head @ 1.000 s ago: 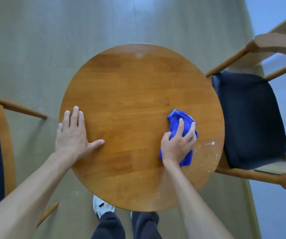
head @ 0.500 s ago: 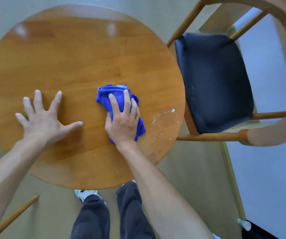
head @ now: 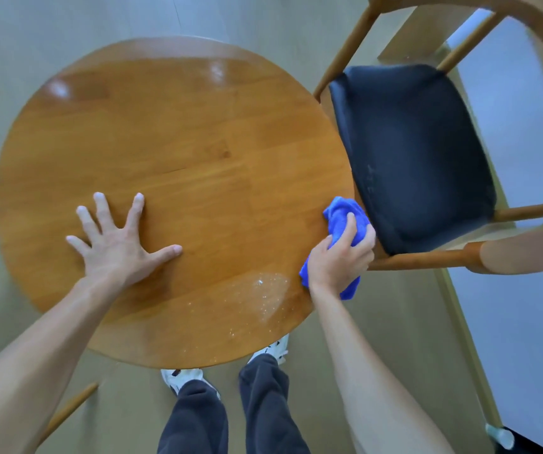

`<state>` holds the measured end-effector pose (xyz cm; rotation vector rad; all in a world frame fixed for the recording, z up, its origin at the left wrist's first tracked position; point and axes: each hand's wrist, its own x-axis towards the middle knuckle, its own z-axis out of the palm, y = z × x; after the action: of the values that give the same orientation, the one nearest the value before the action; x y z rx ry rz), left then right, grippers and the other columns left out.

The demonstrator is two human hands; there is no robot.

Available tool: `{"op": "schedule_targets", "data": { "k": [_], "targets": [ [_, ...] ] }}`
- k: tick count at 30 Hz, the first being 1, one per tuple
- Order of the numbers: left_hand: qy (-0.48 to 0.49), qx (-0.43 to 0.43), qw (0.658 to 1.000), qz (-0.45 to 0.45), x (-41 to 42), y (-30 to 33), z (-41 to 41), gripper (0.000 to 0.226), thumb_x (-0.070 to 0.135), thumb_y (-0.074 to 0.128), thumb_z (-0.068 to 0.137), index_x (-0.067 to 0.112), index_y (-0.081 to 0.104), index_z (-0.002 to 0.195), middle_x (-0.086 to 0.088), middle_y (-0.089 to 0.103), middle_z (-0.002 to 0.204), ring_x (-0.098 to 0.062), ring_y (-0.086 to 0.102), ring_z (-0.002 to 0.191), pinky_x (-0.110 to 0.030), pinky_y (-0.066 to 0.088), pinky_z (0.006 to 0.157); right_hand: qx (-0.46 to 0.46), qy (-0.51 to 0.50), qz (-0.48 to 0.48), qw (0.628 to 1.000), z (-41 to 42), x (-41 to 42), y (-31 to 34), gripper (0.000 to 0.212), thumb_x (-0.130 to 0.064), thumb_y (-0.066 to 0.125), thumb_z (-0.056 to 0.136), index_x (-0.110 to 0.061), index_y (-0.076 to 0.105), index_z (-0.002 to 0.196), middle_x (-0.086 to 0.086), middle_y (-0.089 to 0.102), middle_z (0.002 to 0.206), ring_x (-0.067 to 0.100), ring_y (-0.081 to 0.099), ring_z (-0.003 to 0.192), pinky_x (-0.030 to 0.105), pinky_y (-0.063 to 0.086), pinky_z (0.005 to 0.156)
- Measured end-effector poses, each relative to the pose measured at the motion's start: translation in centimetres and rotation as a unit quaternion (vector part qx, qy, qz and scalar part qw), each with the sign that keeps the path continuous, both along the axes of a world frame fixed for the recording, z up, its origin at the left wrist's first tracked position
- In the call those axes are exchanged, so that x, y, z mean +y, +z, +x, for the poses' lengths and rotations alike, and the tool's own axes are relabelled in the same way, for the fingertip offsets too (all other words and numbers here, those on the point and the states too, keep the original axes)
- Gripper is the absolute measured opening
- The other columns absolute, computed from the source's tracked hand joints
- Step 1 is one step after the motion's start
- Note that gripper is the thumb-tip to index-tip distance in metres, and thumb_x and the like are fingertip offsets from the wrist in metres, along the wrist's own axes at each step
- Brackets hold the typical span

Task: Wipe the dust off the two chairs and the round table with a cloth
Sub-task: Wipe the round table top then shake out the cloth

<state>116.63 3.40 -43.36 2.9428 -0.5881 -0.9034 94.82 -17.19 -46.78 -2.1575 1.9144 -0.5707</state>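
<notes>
The round wooden table [head: 171,136] fills the middle of the view. My left hand [head: 117,239] lies flat on its near left part, fingers spread. My right hand [head: 340,260] grips a bunched blue cloth [head: 342,216] at the table's right rim, the cloth hanging partly over the edge. White dust specks [head: 263,290] lie on the tabletop just left of that hand. A wooden chair with a black seat [head: 417,155] stands close against the table's right side. Of the second chair only wooden rails [head: 66,412] show at the left edge.
My legs and white shoes [head: 181,378] stand at the table's near edge. Grey-green floor [head: 34,34] surrounds the table. A pale blue wall or panel [head: 525,290] runs along the right behind the chair, with a small white object [head: 499,435] at its foot.
My right hand has slid the cloth from the table's middle right to its right rim, and its fingers have curled round the cloth. The left hand stays flat on the table.
</notes>
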Motion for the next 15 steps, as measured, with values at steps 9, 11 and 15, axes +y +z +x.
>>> {"op": "schedule_targets", "data": {
  "k": [9, 11, 15],
  "targets": [
    [-0.003, -0.004, 1.0, -0.007, 0.2, -0.4, 0.2, 0.108, 0.074, 0.064, 0.067, 0.045, 0.003, 0.15, -0.007, -0.02, 0.159, -0.035, -0.016, 0.145, -0.065, 0.008, 0.113, 0.006, 0.442, -0.01, 0.897, 7.8, 13.3, 0.5, 0.048, -0.016, 0.057, 0.082, -0.024, 0.061, 0.129, 0.016, 0.046, 0.144, 0.039, 0.052, 0.114, 0.044, 0.043, 0.086],
    [-0.007, 0.004, 1.0, -0.004, 0.3, -0.4, 0.4, 0.109, 0.076, 0.063, 0.066, 0.046, 0.0, 0.149, -0.006, -0.022, 0.158, -0.036, -0.018, 0.145, -0.064, 0.006, 0.113, 0.006, 0.509, -0.03, 0.86, 4.1, 10.2, 0.1, 0.045, -0.011, 0.057, 0.082, -0.02, 0.064, 0.126, 0.019, 0.048, 0.142, 0.04, 0.053, 0.115, 0.045, 0.043, 0.093],
    [-0.019, 0.012, 1.0, -0.001, 0.3, -0.1, 0.4, 0.113, 0.08, 0.061, 0.063, 0.046, -0.005, 0.149, -0.008, -0.025, 0.157, -0.038, -0.019, 0.144, -0.064, 0.007, 0.113, 0.041, 0.335, -0.061, 0.939, -2.6, 1.9, -0.4, 0.048, -0.009, 0.061, 0.08, -0.013, 0.06, 0.127, 0.023, 0.046, 0.141, 0.041, 0.048, 0.12, 0.05, 0.041, 0.101]
  ]
}}
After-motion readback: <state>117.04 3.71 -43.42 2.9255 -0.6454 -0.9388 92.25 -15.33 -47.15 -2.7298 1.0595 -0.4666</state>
